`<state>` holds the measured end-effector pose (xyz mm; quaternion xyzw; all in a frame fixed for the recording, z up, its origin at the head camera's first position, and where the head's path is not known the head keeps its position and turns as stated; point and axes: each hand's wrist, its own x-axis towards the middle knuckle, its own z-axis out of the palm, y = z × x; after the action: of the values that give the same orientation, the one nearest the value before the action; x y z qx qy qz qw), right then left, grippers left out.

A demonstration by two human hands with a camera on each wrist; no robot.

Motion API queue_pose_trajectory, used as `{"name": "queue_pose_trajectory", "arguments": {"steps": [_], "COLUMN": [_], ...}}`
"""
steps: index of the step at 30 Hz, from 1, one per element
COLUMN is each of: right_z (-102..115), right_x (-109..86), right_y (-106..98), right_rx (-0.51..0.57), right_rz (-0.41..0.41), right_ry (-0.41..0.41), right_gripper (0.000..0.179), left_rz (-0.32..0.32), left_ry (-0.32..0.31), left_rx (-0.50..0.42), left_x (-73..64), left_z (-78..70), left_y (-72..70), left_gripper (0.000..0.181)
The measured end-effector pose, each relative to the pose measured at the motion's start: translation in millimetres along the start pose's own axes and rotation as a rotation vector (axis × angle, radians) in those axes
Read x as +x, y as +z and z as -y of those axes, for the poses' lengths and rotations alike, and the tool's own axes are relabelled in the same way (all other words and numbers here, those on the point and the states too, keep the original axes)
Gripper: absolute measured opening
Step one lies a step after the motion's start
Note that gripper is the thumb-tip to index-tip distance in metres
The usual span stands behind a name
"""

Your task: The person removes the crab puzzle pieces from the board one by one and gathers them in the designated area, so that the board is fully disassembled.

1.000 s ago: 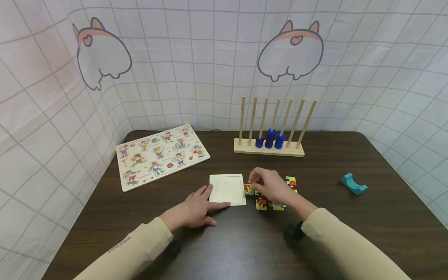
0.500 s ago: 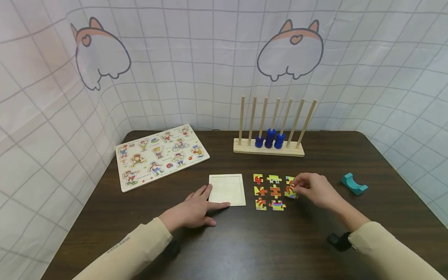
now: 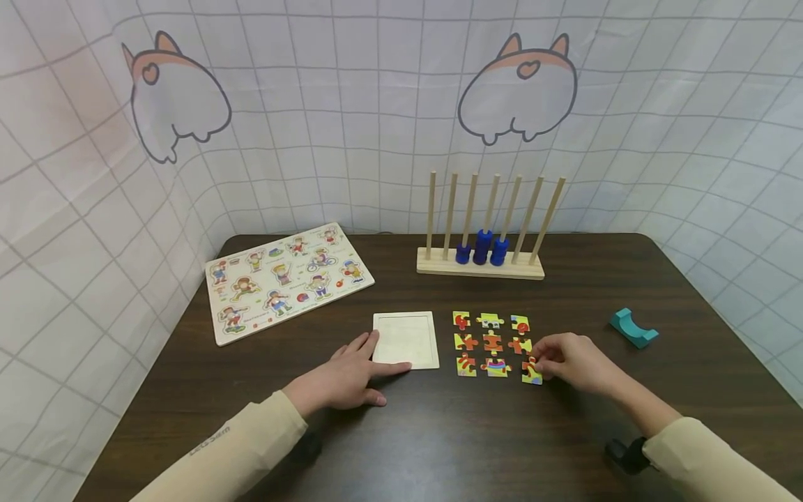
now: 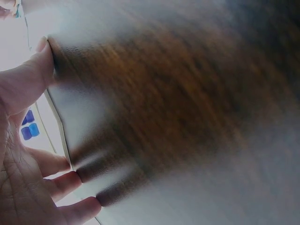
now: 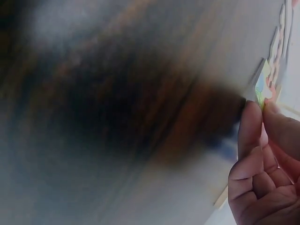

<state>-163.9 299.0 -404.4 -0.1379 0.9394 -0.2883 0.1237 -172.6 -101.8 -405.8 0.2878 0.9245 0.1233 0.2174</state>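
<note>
My left hand (image 3: 341, 373) rests with fingers extended at the left and near edges of a pale square puzzle tray (image 3: 406, 340). In the left wrist view, the fingers of that left hand (image 4: 28, 140) touch the tabletop along the tray's edge. Right of the tray, several jigsaw pieces (image 3: 492, 342) with yellow, red and orange prints lie spaced in rows. At the lower right of that group, my right hand (image 3: 574, 362) pinches a yellow corner jigsaw piece (image 3: 532, 373) between thumb and forefinger. Its edge (image 5: 263, 86) shows between the fingertips in the right wrist view.
A pictured wooden board (image 3: 288, 282) lies at the back left. Behind the pieces stands a wooden peg rack (image 3: 479, 266) with blue beads (image 3: 482, 247) on three pegs. A teal arched block (image 3: 634, 328) sits to the right. White patterned cloth (image 3: 351, 111) surrounds the dark table (image 3: 439, 446).
My right hand has moved from the tray's right edge over to the group's right side, then nearer me, bringing the corner jigsaw piece to the lower right. The left hand has stayed put.
</note>
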Motion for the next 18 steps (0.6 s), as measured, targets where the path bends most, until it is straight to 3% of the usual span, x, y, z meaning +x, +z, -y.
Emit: {"name": "queue_pose_trajectory", "arguments": {"steps": [18], "right_z": [-2.2], "right_x": [-7.0], "right_y": [2.5], "right_rx": [-0.112], "right_rz": [-0.034], "right_ry": [-0.009], "right_gripper": [0.021], "left_rz": [-0.022], "left_ry": [0.021], "left_rx": [-0.004], "left_x": [-3.0], "left_z": [-0.4], "left_y": [-1.0], "left_gripper": [0.063]}}
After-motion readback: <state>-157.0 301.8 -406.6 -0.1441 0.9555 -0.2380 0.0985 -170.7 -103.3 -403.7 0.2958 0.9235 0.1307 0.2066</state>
